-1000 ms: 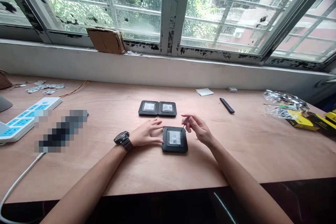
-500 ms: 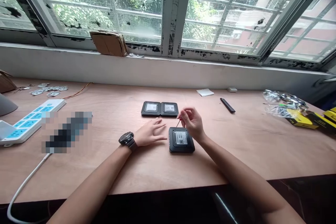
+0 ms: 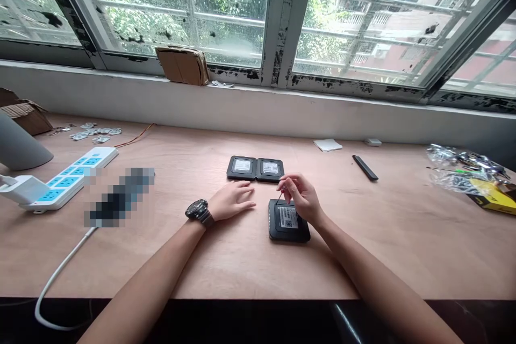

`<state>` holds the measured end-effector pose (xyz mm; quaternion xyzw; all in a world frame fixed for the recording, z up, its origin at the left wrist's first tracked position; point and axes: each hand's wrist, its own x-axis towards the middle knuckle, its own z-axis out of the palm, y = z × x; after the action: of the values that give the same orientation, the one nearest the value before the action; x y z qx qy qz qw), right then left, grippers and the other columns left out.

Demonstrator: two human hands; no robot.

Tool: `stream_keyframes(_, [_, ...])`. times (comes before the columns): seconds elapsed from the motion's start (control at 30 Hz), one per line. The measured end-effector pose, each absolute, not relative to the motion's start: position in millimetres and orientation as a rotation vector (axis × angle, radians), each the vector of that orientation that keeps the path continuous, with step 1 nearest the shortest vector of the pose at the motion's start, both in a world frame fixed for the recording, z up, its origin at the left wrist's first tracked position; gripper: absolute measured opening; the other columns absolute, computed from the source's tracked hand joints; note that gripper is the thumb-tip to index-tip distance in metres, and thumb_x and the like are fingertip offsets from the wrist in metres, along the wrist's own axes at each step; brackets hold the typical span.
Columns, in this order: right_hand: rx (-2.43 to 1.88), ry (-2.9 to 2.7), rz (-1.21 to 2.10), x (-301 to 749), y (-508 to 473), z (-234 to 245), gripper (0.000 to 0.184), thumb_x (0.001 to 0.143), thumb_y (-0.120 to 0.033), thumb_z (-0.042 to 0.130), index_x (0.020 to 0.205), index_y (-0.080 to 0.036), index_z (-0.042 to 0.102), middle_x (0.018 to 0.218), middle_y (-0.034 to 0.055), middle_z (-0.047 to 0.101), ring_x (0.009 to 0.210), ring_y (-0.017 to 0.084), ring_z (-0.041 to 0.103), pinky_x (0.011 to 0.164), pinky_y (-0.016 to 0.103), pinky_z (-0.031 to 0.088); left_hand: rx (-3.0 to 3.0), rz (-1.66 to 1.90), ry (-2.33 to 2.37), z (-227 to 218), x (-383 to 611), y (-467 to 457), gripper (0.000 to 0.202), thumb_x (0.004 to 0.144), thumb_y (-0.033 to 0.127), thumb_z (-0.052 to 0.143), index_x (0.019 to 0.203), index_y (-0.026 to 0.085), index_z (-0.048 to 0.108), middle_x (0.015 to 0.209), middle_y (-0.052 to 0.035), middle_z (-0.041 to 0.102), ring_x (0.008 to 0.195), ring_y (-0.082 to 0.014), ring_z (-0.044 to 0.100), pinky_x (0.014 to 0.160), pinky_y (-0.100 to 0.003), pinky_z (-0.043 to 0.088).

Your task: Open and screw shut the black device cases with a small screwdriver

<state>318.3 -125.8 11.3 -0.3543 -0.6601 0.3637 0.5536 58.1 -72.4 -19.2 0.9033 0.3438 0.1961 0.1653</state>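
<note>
Head view: left hand [image 3: 230, 202] now lies farther from the black case [image 3: 287, 221].

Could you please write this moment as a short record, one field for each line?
Main item: black square case with white label, on pinkish wooden table
Left grip: open, palm down on the table, apart from the case
Right grip: closed on thin metal tool, tip at the case's far left corner
Behind: two similar black cases, side by side
Far left: white power strip with blue sockets
Right: flat black bar
</note>
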Motion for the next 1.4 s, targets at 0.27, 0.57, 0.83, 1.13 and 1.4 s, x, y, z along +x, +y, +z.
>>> stream_keyframes(0.27, [-0.859, -1.615, 0.991, 324.0, -125.4, 18.5, 0.025, 0.096, -0.045, 0.062, 0.108, -0.023, 0.068, 0.097, 0.0048, 0.063, 0.072, 0.014, 0.059, 0.064, 0.031, 0.055, 2.547, 0.606, 0.990, -18.2, 58.4, -72.6, 0.048, 0.098, 0.055, 0.056, 0.134, 0.025, 0.063, 0.144, -0.0088, 0.058, 0.130, -0.0288, 0.055, 0.107, -0.042, 0.045])
stream_keyframes(0.57, [-0.814, -1.362, 0.973, 332.4, -125.3, 29.8, 0.037, 0.080, -0.040, 0.081, 0.079, -0.022, 0.049, 0.104, 0.0022, 0.057, 0.067, 0.010, 0.059, 0.059, 0.028, 0.054, 2.549, 0.656, 1.014, -20.5, 60.2, -74.5, 0.053, 0.099, 0.055, 0.055, 0.142, 0.024, 0.057, 0.146, -0.0100, 0.056, 0.134, -0.0284, 0.052, 0.111, -0.045, 0.043])
stream_keyframes(0.83, [-0.987, -1.100, 0.429, 441.1, -100.2, 22.0, 0.038, 0.078, -0.043, 0.083, 0.084, -0.022, 0.051, 0.098, 0.0018, 0.057, 0.065, 0.010, 0.058, 0.050, 0.024, 0.042, 2.768, 0.771, 0.893, -10.9, 94.6, -105.3, 0.053, 0.103, 0.041, 0.052, 0.152, 0.024, 0.042, 0.158, -0.0085, 0.042, 0.150, -0.0286, 0.031, 0.124, -0.052, 0.028])
stream_keyframes(1.13, [-1.151, -1.295, 0.126, 448.5, -112.1, 5.7, 0.034, 0.085, -0.048, 0.076, 0.086, -0.022, 0.055, 0.097, 0.0043, 0.062, 0.058, 0.010, 0.052, 0.052, 0.028, 0.047, 2.909, 0.426, 0.678, -6.6, 115.6, -168.3, 0.088, 0.089, 0.071, 0.057, 0.160, 0.027, 0.028, 0.159, -0.0131, 0.039, 0.142, -0.0396, 0.042, 0.118, -0.059, 0.033])
stream_keyframes(1.4, [-1.134, -1.390, 0.104, 433.4, -117.7, 2.4, 0.027, 0.087, -0.042, 0.075, 0.085, -0.023, 0.056, 0.095, 0.0046, 0.064, 0.056, 0.011, 0.051, 0.051, 0.029, 0.046, 2.979, 0.607, 0.977, -12.9, 104.1, -187.2, 0.061, 0.098, 0.050, 0.055, 0.152, 0.023, 0.044, 0.135, -0.0172, 0.063, 0.125, -0.0378, 0.059, 0.109, -0.058, 0.045])
